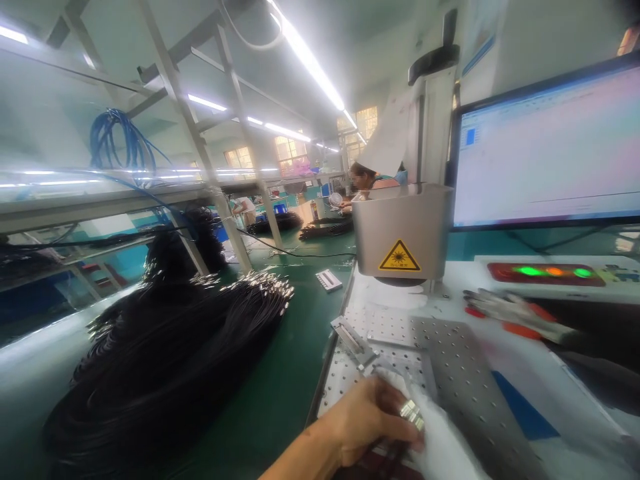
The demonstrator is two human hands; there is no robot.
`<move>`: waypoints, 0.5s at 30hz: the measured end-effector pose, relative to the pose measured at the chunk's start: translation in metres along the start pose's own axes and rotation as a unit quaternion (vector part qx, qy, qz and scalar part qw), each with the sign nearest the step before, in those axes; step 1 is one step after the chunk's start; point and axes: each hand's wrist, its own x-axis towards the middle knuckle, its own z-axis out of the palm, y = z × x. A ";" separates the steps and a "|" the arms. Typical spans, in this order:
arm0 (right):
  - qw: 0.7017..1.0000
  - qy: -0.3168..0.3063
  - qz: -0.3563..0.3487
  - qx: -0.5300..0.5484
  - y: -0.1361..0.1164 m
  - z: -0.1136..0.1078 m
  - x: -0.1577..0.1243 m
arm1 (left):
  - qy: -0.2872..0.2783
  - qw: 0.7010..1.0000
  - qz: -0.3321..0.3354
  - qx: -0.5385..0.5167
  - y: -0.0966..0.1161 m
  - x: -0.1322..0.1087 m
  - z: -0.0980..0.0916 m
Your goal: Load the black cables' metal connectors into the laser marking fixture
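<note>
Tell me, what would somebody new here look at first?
Probably the yellow warning triangle, on the front of the grey metal box just right of the middle. Next might come the big coil of black cables with shiny ends, on the green surface at the left. Then perhaps the left hand, low in the picture, holding small shiny metal pieces.
</note>
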 end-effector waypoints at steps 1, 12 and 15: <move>1.000 -0.001 -0.001 -0.001 0.000 0.000 -0.001 | -0.005 1.000 0.002 0.008 0.000 0.000 -0.001; 0.999 0.013 -0.016 0.037 0.000 0.014 0.004 | -0.038 0.963 -0.106 0.246 0.017 -0.037 -0.031; 0.999 0.016 -0.024 0.046 -0.002 0.018 0.006 | -0.087 0.965 -0.153 0.197 0.001 -0.032 -0.034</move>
